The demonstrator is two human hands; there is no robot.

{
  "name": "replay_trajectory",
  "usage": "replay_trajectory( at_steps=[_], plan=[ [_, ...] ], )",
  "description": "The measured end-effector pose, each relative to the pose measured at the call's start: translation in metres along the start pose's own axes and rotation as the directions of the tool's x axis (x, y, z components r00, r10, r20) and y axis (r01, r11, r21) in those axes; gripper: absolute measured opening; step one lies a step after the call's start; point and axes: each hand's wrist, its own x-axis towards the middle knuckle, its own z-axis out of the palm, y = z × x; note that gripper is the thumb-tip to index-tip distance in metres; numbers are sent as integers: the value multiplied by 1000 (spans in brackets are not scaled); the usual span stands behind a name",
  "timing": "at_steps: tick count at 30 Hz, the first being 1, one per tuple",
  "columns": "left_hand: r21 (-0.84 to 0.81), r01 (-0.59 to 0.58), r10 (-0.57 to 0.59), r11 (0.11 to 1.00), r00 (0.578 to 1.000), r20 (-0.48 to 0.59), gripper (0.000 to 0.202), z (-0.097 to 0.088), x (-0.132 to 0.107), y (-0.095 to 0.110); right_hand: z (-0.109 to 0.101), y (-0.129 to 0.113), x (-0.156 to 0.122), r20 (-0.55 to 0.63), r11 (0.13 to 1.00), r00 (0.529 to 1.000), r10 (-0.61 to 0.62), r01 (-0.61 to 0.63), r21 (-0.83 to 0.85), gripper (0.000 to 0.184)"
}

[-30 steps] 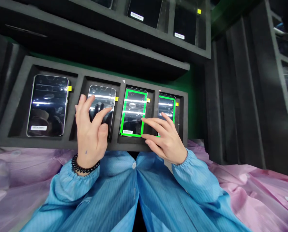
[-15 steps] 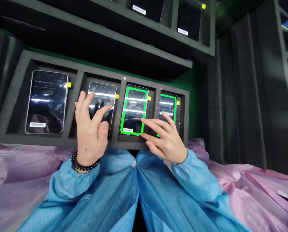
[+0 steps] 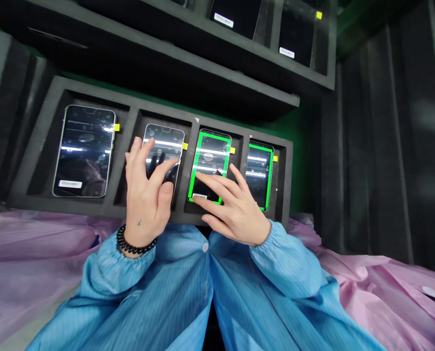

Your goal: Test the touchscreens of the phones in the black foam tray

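Smartphones point(image 3: 84, 151) lie face up, one to a compartment, in a row of four across a dark grey foam tray point(image 3: 64, 204), each with a small yellow tab point(image 3: 116, 127) at its right edge. The second phone point(image 3: 164, 139) sits mostly beneath the left hand point(image 3: 144, 195), and the third phone point(image 3: 210, 151) lies partly under the right hand point(image 3: 232, 204). That phone and the fourth phone point(image 3: 260, 175) each show a bright green frame point(image 3: 198, 165) around the screen, while the leftmost phone point(image 3: 84, 151) has a white barcode label point(image 3: 70, 184) near its lower end.

Both hands are open and relaxed, grasping nothing. The left fingers curve over the second phone's glass, and the right fingers spread across the lower part of the third phone, though whether the fingertips actually touch is hard to tell.

A black beaded bracelet point(image 3: 135, 242) circles the left wrist, and a small blue ink mark point(image 3: 139, 223) shows on the back of that hand. Blue striped sleeves point(image 3: 286, 263) gather at both wrists. A second foam tray point(image 3: 166, 63) holding more phones rises behind the first — ribbed dark foam point(image 3: 367, 146) stands to the right, and crinkled pink sheeting point(image 3: 38, 239) spreads along both sides.
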Motion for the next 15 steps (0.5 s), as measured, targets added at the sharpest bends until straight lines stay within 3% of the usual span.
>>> replay_trajectory(
  at_steps=[8, 15],
  plan=[
    [2, -1, 1, 1000, 1000, -5, 50, 0, 0, 0, 12, -4, 4, 43, 999, 999, -34, 36, -39, 34],
    [11, 5, -5, 1000, 1000, 3, 48, -1, 0, 0, 5, -2, 1, -13, 999, 1000, -21, 21, -32, 32]
  ],
)
